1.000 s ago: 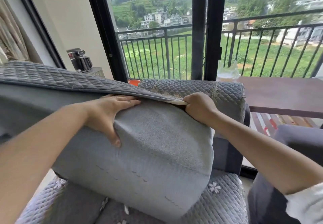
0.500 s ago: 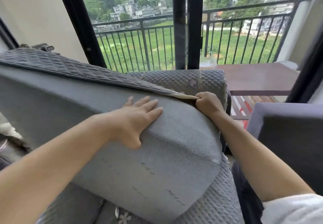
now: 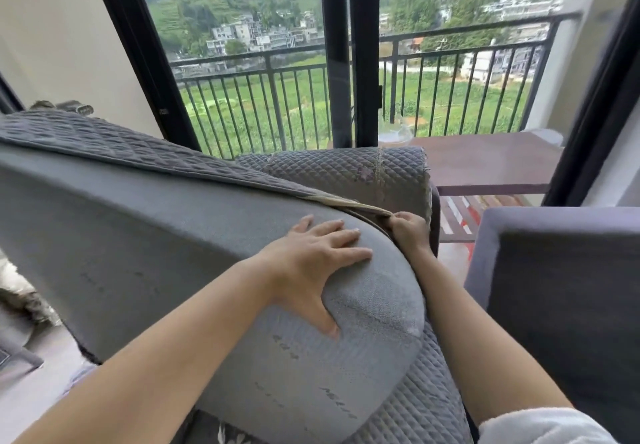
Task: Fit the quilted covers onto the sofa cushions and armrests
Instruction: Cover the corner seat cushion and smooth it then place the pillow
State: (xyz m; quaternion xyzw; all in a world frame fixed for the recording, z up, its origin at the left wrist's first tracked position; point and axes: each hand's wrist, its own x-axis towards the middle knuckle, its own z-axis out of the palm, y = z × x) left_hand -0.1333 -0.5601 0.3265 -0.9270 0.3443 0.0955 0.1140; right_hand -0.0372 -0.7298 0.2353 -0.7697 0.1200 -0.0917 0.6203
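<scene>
A large grey sofa cushion [image 3: 173,253] is raised off the seat and tilted, its rounded corner toward the camera. The left hand [image 3: 311,260] lies flat on that corner, fingers straight and slightly spread, thumb angled down the cushion's face; it presses the fabric and holds nothing. The right hand [image 3: 408,232] is at the cushion's right edge, fingers curled and pinching the beige-trimmed corner of the quilted cover [image 3: 114,146], which is draped along the cushion's top edge from the far left to that pinch point. Behind the right hand, the sofa armrest [image 3: 346,173] already wears a dark quilted cover. A quilted seat cover [image 3: 419,405] shows below the raised cushion. A second grey upholstered seat [image 3: 568,288] stands to the right. Beyond are black sliding door frames [image 3: 362,52], a balcony railing [image 3: 277,104] and a brown table [image 3: 485,159].
</scene>
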